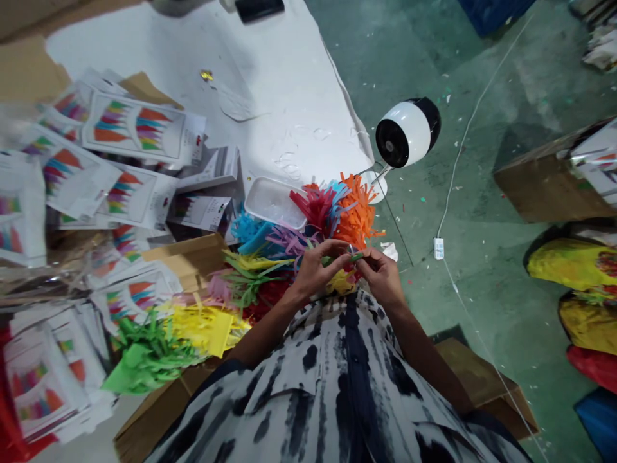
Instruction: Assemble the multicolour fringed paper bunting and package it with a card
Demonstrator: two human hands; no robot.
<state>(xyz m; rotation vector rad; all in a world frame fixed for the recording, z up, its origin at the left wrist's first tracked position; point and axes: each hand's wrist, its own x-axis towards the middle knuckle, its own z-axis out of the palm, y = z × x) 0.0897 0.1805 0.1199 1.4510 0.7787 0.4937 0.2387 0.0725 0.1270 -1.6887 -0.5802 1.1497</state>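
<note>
Close in front of my body, my left hand (318, 267) and my right hand (382, 273) meet with fingers pinched. Between them is the twisted end of a green paper tassel (355, 256); the rest of it is hard to make out. Just beyond my fingers lie an orange tassel (359, 209) and a red tassel (315, 204) of cut tissue strips. Purple fringe (292, 239) and a blue tassel (253, 233) lie left of these. A white plastic tray (272, 200) sits behind them on the table.
Printed packages (137, 128) are piled at the left. Green (144, 360) and yellow tassels (207, 328) lie near the table's front. A black-and-white fan (407, 134) stands at the right. A power strip (438, 248) with its cord and a cardboard box (554, 173) are on the floor.
</note>
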